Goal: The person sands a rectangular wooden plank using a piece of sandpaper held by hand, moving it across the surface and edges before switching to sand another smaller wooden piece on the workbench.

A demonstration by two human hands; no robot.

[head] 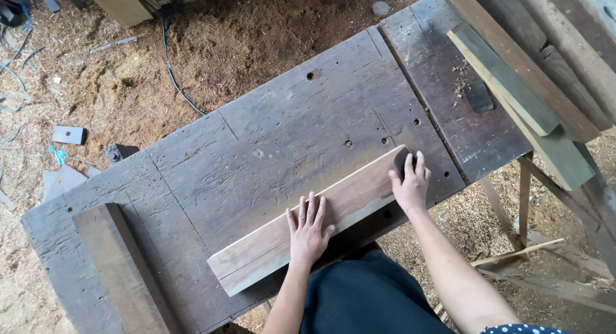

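Hands are both lying on one long, pale brown rectangular wooden plank [321, 218], which is resting flat on the dark, scarred wooden counter [269, 135] and running diagonally from the lower left of centre up toward the right of centre. The left hand [308, 228] is lying palm down on the plank's upper face near its middle, fingers spread and pointing up the frame, gripping nothing. The right hand [409, 183] is sitting at the plank's upper right end, fingers extended and slightly splayed over the end grain, so this hand is covering the far tip while the left is covering the midsection; the lower left end of the plank is lying free, well apart from both. The plank's long axis is crossing in front of the person, whose dark clothed lap is filling the lower centre. A darker brown wooden block [122, 270] is lying on the counter at lower left, apart from the plank. Several grey and brown boards [526, 84] are stacking up at upper right, overhanging the counter's edge. Sawdust-covered floor [212, 45] is showing at upper left with a dark cable [174, 77] trailing across it. Whether the right thumb is hooking under the plank's end cannot be told, and a small dark shape just beyond those fingertips is too obscured to identify.
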